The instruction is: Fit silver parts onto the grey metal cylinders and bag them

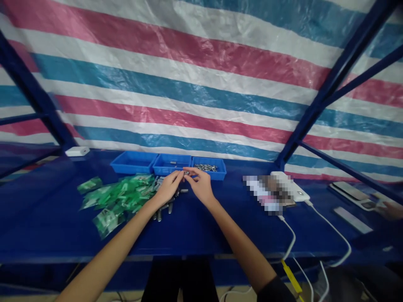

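Observation:
My left hand (169, 187) and my right hand (200, 184) meet just in front of the blue trays, fingertips together. Pinched between them is a small shiny metal part (187, 173), too small to name exactly. Below and left of my hands lie several loose dark and grey metal strips (159, 214), partly covered by my left hand. A heap of green and clear plastic packets (126, 193) spreads left of them. Behind my fingers, the right-hand blue tray (223, 171) holds many small metal pieces (206, 167).
The middle blue tray (163, 158) has a small piece in it; a left blue tray (135, 157) adjoins it. A phone with a blurred screen (267, 195) and a white power bank (291, 186) trail white cables (338, 235). Another person's hand (392, 209) shows far right.

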`<state>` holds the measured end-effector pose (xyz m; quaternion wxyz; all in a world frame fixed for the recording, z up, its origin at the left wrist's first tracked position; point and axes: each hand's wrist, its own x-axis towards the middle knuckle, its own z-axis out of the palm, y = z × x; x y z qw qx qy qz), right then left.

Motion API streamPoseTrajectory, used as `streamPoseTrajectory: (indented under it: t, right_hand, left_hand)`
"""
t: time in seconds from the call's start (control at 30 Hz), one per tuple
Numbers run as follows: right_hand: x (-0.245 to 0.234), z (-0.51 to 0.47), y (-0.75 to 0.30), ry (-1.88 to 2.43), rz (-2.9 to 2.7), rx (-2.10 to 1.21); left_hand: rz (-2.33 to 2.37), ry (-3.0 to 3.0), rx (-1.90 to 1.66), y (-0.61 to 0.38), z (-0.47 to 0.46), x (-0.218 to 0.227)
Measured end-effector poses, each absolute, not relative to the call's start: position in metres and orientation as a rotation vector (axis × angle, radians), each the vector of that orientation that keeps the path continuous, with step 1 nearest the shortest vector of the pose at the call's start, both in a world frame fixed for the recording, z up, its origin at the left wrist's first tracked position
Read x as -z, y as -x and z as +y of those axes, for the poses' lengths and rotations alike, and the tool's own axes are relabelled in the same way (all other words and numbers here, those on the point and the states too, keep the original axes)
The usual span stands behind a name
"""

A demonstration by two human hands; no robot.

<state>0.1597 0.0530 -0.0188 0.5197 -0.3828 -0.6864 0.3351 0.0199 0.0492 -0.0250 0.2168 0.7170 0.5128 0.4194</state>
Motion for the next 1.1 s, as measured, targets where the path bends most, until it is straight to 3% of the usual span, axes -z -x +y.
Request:
streamPoseTrajectory:
  t: [0.3,0.67,0.8,0.93,1.1]
  right_hand:
    - [0.025,0.055,-0.156,0.871,-1.512,-0.746]
    - [0.037,0.071,-0.159,1.023,-1.364,-0.931]
    - [0.032,0.072,-0.158,0.893,-1.412,-1.054]
    - [0.025,0.068,-0.162,0.870,-1.603,-1.026]
    - [0.028,0.062,-0.175,1.141,-2.153,-0.714]
  left_hand:
    - [1.374,-1.813,-1.313,-0.023,0.045,0.022]
    - [1.488,-1.757,-1.500,-0.018,0.042,0.014]
    - [1.516,-1.696,-1.575,-0.014,0.044,0.014]
    - [1.528,-1.655,-1.596,-0.012,0.046,0.016]
    - [1.520,-1.663,-1.584,-0.010,0.048,0.017]
